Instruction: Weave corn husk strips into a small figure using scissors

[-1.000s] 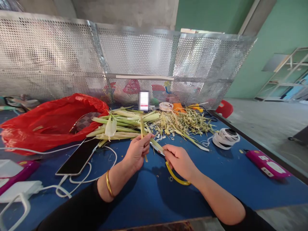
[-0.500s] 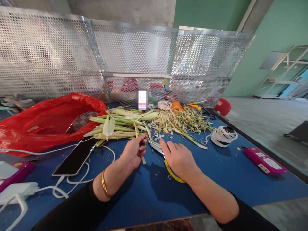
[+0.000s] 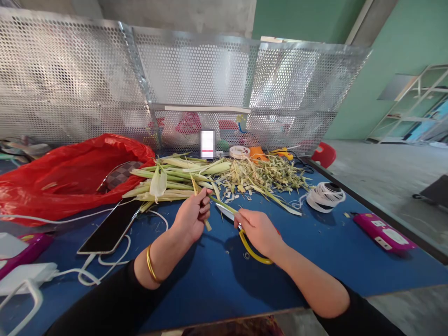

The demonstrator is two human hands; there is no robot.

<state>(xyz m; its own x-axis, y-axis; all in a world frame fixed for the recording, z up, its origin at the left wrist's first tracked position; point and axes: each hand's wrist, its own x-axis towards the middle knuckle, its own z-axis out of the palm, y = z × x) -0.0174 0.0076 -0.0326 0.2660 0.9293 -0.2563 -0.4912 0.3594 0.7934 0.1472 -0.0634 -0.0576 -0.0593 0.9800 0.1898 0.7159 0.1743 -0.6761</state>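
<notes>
My left hand is closed around a narrow yellowish corn husk strip, whose lower end pokes out below the fingers. Between my hands runs a thin green husk strip; my right hand pinches its near end, and its far end reaches my left fingertips. Scissors with yellow handles lie on the blue table under my right hand, their blades pointing away to the left. Beyond my hands lies a bundle of long pale green corn husks, with a heap of short husk clippings to its right.
A red plastic bag stands at the left, behind a phone with a white cable. On the right are a spool of white cord and a magenta power strip. A perforated metal screen closes off the back.
My right hand has closed on the green strip, its fingers drawn in from their looser reach over the scissors. My left hand has shifted slightly, still gripping the yellowish strip.
</notes>
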